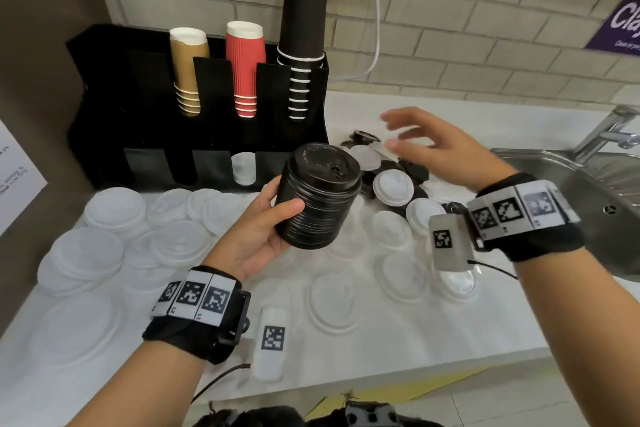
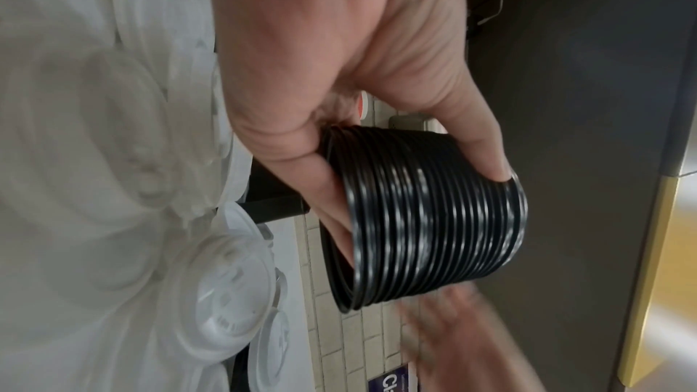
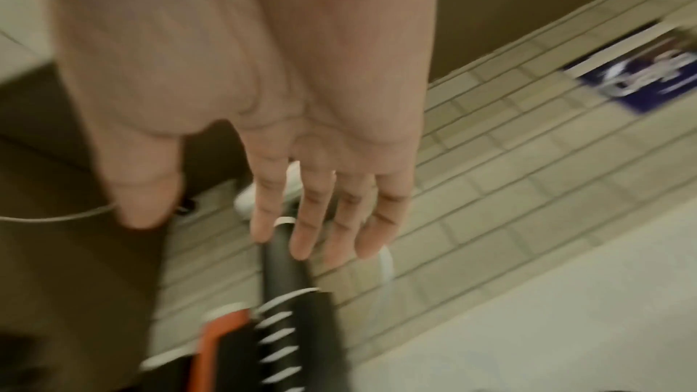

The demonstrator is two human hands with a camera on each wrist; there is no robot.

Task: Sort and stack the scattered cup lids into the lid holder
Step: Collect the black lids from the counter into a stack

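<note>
My left hand grips a tall stack of black lids above the counter, thumb on its near side; the left wrist view shows the stack of black lids clamped between thumb and fingers. My right hand hovers with straight, spread fingers over a pile of small black and white lids; in the right wrist view the right hand holds nothing. The black lid holder stands at the back, with white lids in one front slot. Clear lids lie scattered over the white counter.
Gold cups, red cups and tall black cups fill the holder's upper slots. A steel sink with a tap lies at the right. A brown wall panel closes off the left.
</note>
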